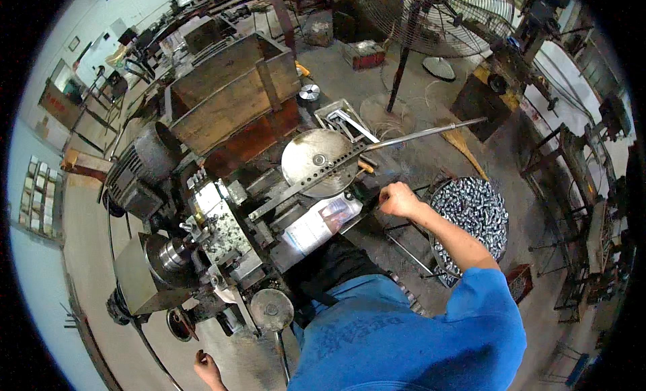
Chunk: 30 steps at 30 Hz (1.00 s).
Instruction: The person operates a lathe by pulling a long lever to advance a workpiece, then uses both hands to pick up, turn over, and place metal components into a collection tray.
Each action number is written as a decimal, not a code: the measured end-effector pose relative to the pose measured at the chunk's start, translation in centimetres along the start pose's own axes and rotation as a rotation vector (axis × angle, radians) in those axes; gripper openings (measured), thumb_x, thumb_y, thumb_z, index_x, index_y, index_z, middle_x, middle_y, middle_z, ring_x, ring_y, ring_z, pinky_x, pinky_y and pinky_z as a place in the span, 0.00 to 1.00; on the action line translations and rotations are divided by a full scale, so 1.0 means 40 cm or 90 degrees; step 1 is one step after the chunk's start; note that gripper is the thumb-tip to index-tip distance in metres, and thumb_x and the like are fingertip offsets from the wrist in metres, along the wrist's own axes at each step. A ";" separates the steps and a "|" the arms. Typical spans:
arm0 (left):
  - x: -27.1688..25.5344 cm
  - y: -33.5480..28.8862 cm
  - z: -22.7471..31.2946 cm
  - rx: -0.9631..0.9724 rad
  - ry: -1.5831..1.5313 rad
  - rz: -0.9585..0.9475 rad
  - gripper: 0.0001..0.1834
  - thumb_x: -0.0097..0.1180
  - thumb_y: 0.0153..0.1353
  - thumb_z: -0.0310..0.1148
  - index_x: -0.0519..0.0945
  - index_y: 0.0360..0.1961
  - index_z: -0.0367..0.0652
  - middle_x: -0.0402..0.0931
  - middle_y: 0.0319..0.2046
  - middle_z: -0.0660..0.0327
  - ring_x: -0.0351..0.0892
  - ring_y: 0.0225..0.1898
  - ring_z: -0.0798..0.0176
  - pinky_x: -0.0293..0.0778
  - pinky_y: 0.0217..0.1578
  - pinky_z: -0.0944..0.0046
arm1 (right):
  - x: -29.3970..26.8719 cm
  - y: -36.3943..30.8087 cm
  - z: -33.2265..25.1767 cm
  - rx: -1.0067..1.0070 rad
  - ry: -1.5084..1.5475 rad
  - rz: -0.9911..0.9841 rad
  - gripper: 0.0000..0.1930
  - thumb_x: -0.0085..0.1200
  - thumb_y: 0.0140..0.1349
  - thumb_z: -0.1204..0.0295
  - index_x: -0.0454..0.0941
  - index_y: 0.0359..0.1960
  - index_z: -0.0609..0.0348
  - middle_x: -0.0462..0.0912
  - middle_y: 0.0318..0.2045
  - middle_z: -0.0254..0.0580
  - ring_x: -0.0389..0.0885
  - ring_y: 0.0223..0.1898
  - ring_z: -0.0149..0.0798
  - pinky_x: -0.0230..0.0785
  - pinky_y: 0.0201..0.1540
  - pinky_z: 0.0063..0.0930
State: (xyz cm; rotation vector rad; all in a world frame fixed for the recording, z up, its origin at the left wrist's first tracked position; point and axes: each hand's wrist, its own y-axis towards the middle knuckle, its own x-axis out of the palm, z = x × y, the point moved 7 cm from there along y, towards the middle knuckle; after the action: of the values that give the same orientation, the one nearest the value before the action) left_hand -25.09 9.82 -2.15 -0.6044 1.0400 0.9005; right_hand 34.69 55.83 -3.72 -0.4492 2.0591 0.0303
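Observation:
My right hand (398, 200) is closed, fingers curled down, at the near right side of the machine. Whatever it pinches, if anything, is hidden. It is close to the metal bin of small shiny metal parts (471, 213), with my forearm passing over the bin's edge. Low on the left, my left hand (207, 368) has its fingers curled together, and I cannot make out anything in them. Above it stands the lathe-like machine with a shiny chuck (173, 252). A white printed bag (313, 228) lies on the machine bed, between me and a round metal disc (303, 155).
A flat lever with holes (296, 194) crosses the disc and continues as a long rod (431, 132). A large rusty trough (229, 88) and an electric motor (145, 166) stand beyond the machine. Farther right are a fan (437, 21) and a broom (464, 149).

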 end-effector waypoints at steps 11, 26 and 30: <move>-0.027 0.029 -0.096 0.010 -0.064 -0.058 0.13 0.49 0.47 0.20 0.75 0.36 0.24 0.72 0.19 0.54 0.74 0.17 0.64 0.72 0.19 0.67 | 0.036 0.133 0.148 0.033 -0.154 0.068 0.17 0.52 0.32 0.71 0.79 0.30 0.62 0.74 0.42 0.53 0.69 0.47 0.53 0.65 0.49 0.39; -0.060 -0.011 0.070 0.033 -0.072 -0.068 0.13 0.49 0.48 0.22 0.76 0.36 0.27 0.75 0.20 0.54 0.75 0.18 0.65 0.72 0.20 0.68 | 0.069 0.138 -0.028 -0.121 0.056 0.160 0.12 0.53 0.33 0.69 0.77 0.22 0.63 0.76 0.30 0.57 0.76 0.35 0.56 0.70 0.39 0.44; -0.066 -0.014 0.040 0.040 -0.072 -0.062 0.13 0.50 0.47 0.22 0.76 0.35 0.27 0.75 0.20 0.54 0.76 0.18 0.64 0.72 0.21 0.68 | 0.125 0.175 -0.042 -0.079 -0.016 0.060 0.12 0.52 0.32 0.69 0.76 0.19 0.65 0.77 0.24 0.57 0.78 0.30 0.56 0.72 0.35 0.42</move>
State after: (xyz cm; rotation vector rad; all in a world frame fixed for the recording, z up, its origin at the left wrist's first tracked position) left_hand -24.43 9.91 0.92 -0.5415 0.9252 0.8045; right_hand 28.77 60.48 -8.21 -0.4259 2.0597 0.2199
